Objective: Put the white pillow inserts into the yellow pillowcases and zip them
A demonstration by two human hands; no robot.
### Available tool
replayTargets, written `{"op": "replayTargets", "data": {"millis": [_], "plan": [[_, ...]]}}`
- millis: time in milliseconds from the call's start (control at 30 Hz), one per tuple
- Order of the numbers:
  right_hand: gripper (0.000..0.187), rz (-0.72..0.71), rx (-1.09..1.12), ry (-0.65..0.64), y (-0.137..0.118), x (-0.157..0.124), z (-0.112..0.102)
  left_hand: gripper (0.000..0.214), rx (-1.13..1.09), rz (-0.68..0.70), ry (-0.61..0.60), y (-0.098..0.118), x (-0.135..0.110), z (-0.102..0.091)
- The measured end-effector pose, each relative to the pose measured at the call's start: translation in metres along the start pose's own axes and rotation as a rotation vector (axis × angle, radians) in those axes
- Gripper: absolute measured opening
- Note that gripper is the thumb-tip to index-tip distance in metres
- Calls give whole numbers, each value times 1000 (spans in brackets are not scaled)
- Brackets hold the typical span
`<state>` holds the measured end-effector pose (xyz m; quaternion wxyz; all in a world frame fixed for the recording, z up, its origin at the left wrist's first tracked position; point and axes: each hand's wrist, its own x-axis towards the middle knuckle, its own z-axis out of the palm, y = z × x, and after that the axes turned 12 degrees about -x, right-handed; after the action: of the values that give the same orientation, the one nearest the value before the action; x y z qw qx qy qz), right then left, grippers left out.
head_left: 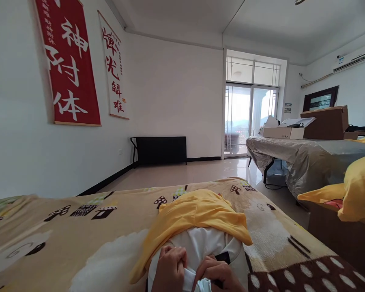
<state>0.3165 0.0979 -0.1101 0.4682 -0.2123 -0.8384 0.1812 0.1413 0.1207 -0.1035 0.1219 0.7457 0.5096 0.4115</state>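
A white pillow [197, 239] lies on the patterned blanket at the bottom centre, its far part covered by a yellow pillowcase [197, 211]. The yellow cloth is wrinkled and trails down on the left side. My left hand [170, 267] is closed on the near edge of the white pillow, fingers curled into the fabric. Close beside it, my right hand [215, 273] is also curled round bunched white fabric. A small black patch [223, 257] shows on the white cloth by my right hand. The pillow's near end is partly hidden by my hands and the frame edge.
The beige blanket [115, 231] with sheep and mushroom prints spreads across the foreground. At right stand yellow cushions [360, 182] and a plastic-covered table [298, 156] bearing cardboard boxes [327, 123]. A black folded table [161, 150] leans by the far wall.
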Motion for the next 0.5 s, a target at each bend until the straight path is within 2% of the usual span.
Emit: {"op": "replayTargets", "data": {"millis": [100, 200, 300, 400, 500], "plan": [[47, 17, 12, 61, -11, 1, 0, 23, -32, -109, -77, 14, 2, -6], [41, 46, -93, 47, -24, 2, -2, 23, -47, -126, -83, 24, 2, -11], [32, 33, -183, 22, -36, 0, -6, 21, -116, -51, -60, 24, -5, -23], [26, 25, -134, -42, -48, -2, -9, 31, -213, 58, -152, 15, -21, -42], [30, 50, -49, -60, -62, 2, -8, 39, -267, 114, -217, 10, -38, -55]]}}
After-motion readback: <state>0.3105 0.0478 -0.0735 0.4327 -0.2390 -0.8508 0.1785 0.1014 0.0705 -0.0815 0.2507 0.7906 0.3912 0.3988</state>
